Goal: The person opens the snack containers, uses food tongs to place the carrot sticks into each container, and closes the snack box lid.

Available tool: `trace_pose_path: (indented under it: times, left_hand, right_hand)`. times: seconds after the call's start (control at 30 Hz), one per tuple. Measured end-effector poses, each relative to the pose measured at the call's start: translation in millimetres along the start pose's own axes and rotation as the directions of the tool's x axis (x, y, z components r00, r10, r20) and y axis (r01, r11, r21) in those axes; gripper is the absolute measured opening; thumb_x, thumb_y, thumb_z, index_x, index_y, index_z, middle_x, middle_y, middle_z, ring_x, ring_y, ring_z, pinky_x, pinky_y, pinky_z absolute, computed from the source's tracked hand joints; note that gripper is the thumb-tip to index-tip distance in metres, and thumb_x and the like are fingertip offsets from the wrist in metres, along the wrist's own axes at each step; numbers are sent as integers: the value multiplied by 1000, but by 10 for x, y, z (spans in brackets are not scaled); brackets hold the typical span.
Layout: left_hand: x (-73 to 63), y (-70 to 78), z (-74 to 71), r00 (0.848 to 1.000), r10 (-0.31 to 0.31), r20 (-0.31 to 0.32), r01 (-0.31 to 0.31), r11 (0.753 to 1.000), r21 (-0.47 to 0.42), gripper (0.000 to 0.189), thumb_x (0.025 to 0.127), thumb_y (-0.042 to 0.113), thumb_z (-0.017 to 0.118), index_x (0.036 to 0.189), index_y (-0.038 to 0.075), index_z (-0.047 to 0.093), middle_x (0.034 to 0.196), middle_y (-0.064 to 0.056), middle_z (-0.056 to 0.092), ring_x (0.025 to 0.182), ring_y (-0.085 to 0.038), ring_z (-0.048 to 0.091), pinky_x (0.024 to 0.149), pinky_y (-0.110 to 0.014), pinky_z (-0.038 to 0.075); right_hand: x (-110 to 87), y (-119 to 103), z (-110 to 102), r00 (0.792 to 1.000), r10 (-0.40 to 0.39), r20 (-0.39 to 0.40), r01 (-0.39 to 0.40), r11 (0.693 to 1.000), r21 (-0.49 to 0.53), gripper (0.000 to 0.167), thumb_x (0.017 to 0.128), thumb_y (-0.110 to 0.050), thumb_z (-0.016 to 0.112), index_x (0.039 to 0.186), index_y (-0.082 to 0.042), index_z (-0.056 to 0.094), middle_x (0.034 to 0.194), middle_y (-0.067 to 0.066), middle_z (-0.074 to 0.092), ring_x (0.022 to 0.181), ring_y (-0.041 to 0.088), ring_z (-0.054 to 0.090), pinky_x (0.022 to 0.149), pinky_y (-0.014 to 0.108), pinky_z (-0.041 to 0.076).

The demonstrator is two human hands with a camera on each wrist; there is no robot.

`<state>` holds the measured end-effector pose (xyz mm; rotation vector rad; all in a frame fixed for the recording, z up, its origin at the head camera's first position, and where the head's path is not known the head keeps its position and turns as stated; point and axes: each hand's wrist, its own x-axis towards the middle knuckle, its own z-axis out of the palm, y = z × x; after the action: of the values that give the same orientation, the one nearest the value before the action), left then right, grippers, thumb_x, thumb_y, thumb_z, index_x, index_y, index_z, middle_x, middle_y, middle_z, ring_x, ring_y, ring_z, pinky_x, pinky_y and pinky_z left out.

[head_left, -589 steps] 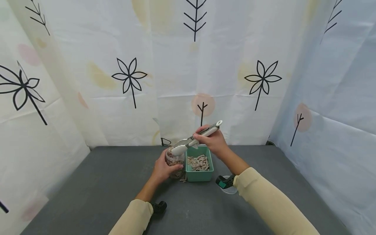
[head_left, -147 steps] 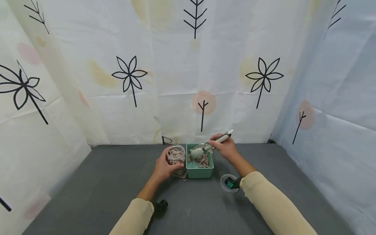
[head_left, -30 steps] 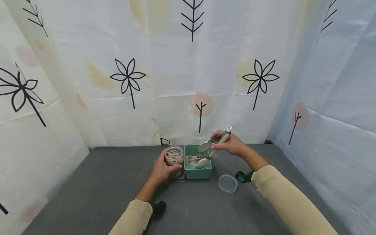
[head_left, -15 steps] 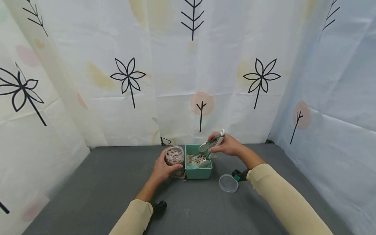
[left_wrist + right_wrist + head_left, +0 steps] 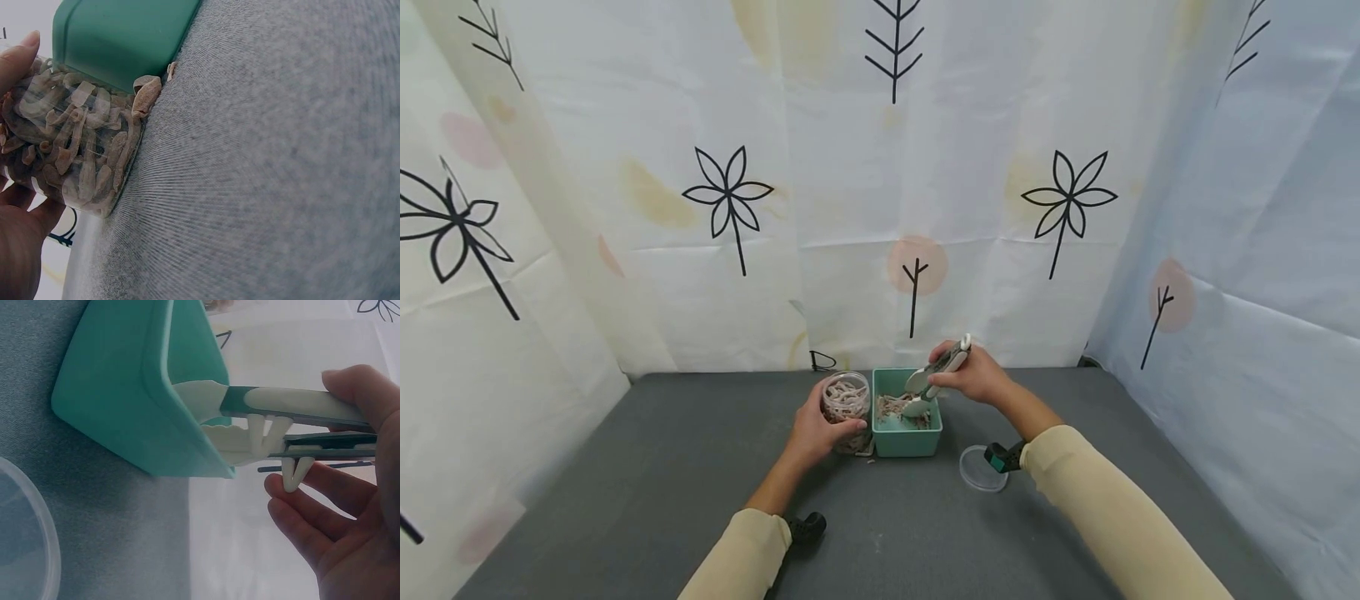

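My left hand (image 5: 822, 427) grips a clear jar (image 5: 847, 400) filled with dried, pale brown curled pieces (image 5: 87, 137). Against the jar's right side stands a green rectangular bin (image 5: 907, 444), with a low layer of similar pieces (image 5: 890, 405) inside. My right hand (image 5: 976, 375) holds white and grey tongs (image 5: 951, 360) over the bin. Their two arms stand slightly apart in the right wrist view, the white heads (image 5: 199, 400) dipping below the bin's rim. What lies between the heads is hidden by the bin wall there.
A round clear lid (image 5: 976, 477) lies on the grey tabletop (image 5: 880, 533), just left of the right wrist's strap. One loose piece (image 5: 147, 94) rests at the jar's base beside the bin. A patterned curtain (image 5: 850, 167) hangs behind the table.
In the last second the tongs have moved a little left and their arms have come closer together. Since the oldest frame, the bin's pile has shrunk; the left hand has stayed on the jar.
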<state>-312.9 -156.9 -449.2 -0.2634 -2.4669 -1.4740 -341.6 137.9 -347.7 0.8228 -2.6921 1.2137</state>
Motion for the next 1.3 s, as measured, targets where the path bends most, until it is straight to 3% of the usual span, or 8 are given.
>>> trace_pose_path:
  times: [0.4,0.7,1.0,1.17,1.3]
  left_hand:
    - [-7,4,-10,1000,-3,-7,3,1000,1,96,72,36,88,149,15,35,129,-16,54,114,-32,54,89,-51,45]
    - [-5,1,-5,1000,1,-8,-1,1000,-1,94,71,36,88,148,16,37,128,-15,55,113,-30,54,89,-50,45]
    - [-9,5,15,1000,5,1,-5,1000,5,95,71,36,88,148,17,37,128,-15,54,113,-30,54,89,-51,45]
    - [-4,8,18,1000,12,-3,-12,1000,2,95,71,35,88,148,15,37,128,-15,55,112,-30,55,88,-51,45]
    - [3,8,10,1000,10,-7,-10,1000,0,95,71,34,88,148,13,37,127,-15,55,112,-31,55,88,-51,45]
  right_hand:
    - [5,70,142,993,58,-103,-59,998,-13,20,88,-19,74,104,-9,67,95,6,68,83,21,63,69,38,50]
    - [10,70,251,976,71,-205,-84,995,-53,19,87,-21,74,102,-11,68,89,3,67,75,18,59,67,38,46]
    - [-8,98,283,956,57,-289,-46,998,46,16,88,-14,73,99,-4,69,91,8,68,76,21,61,67,38,47]
    - [-8,84,220,941,93,-325,-47,988,146,15,88,-13,73,97,-3,68,90,10,67,74,21,60,64,35,48]
    - [-8,35,145,936,89,-341,-33,986,166,15,88,-14,73,98,-3,69,91,11,68,73,21,61,63,35,48]
